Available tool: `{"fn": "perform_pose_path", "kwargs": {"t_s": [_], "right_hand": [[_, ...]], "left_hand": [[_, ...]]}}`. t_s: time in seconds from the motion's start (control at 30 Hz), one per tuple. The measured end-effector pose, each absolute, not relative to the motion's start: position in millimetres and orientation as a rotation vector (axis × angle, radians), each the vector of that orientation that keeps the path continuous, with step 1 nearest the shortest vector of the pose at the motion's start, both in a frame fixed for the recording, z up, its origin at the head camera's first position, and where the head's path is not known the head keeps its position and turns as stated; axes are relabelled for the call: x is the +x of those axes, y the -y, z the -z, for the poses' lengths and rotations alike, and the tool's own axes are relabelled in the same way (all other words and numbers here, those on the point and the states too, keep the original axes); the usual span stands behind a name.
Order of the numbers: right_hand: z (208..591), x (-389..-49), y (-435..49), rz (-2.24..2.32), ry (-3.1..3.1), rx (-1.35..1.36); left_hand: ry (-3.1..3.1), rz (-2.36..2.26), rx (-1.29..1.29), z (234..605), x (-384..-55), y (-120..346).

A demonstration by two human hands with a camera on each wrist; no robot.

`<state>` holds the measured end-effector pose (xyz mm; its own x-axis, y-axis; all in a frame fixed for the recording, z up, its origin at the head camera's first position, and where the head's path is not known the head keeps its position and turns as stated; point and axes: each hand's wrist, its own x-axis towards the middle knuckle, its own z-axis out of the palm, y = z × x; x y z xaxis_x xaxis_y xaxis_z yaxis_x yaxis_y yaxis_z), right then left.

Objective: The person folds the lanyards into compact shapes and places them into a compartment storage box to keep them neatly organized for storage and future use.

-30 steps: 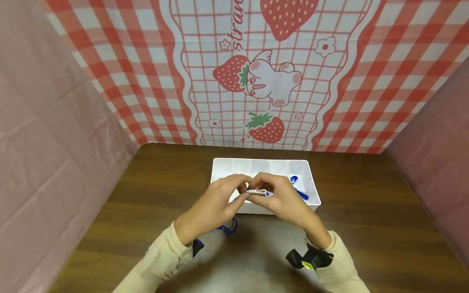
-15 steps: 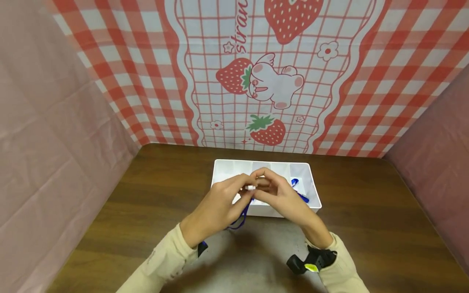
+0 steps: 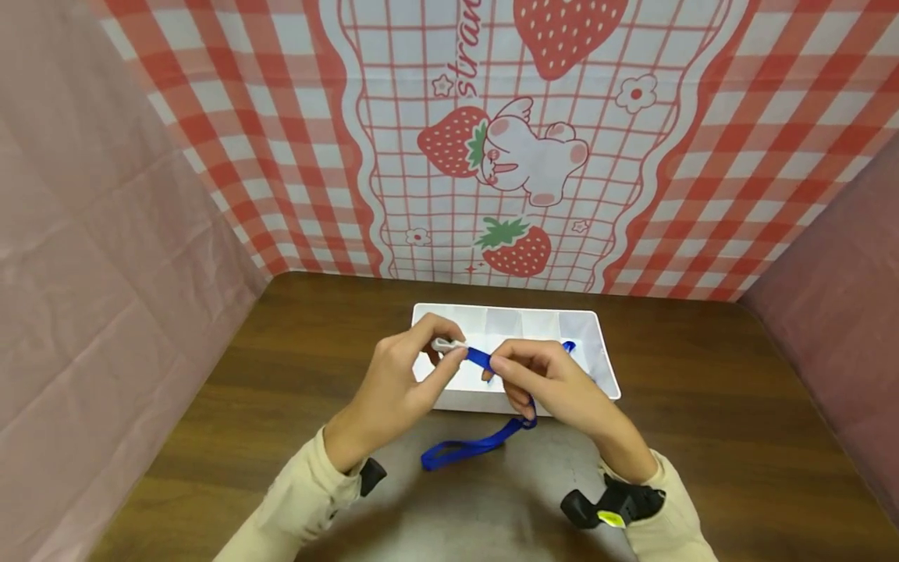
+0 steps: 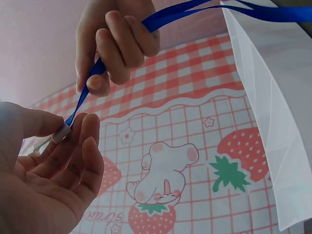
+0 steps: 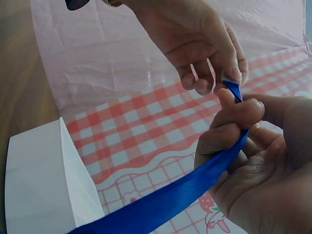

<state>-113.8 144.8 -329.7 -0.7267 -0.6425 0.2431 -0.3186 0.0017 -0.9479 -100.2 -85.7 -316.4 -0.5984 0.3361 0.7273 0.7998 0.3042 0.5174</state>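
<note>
A blue lanyard (image 3: 463, 449) with a white plastic clip (image 3: 442, 344) at one end is held between both hands, above the box. My left hand (image 3: 393, 382) pinches the clip between thumb and fingertips; the left wrist view shows the clip's white base (image 4: 62, 132) where the ribbon enters. Just to the right, my right hand (image 3: 565, 386) grips the blue ribbon, with a short taut stretch between the hands. From the right fingers the rest of the strap hangs down in a loop in front of the box, seen close in the right wrist view as a wide ribbon (image 5: 161, 202).
Behind the hands, a white divided box (image 3: 477, 400) stands on the brown wooden table (image 3: 295, 367). Something blue (image 3: 569, 346) lies in its right compartment, partly hidden by the right hand. A checked strawberry cloth (image 3: 316, 156) hangs behind, with pink cloth at the sides.
My hands, close together around the clip before, have moved apart. The left shifted left with the clip, the right now draws the ribbon out, and the hanging loop has come into fuller view.
</note>
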Motion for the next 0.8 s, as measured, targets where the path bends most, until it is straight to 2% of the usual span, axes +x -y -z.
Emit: {"fn": "perform_pose_path", "kwargs": {"t_s": [0.8], "right_hand": [[333, -85, -182, 1.538, -2.376, -0.963]], "left_hand": [[2.186, 1.796, -0.906, 335, -82, 129]]}}
